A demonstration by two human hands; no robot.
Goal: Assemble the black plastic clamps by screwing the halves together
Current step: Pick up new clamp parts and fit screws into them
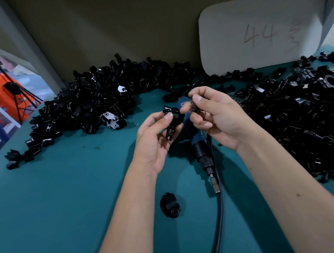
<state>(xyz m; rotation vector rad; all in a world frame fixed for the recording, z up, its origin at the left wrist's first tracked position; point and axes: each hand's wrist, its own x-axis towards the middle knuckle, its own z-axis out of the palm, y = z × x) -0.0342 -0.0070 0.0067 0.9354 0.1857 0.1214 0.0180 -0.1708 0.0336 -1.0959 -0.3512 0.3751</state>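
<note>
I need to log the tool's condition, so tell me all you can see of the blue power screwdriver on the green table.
The blue power screwdriver lies flat on the green table, partly hidden under both hands. Its blue, plastic-looking body runs from beneath the right hand toward the viewer into a black collar and a thin metal bit. A black cable runs alongside toward the bottom edge. Neither hand grips it.

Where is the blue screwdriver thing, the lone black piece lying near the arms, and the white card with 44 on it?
blue screwdriver (196,137), head view, on its blue body below the hands.
lone black piece (170,205), head view, on its rounded top.
white card (258,33), head view, on the written 44.
</note>
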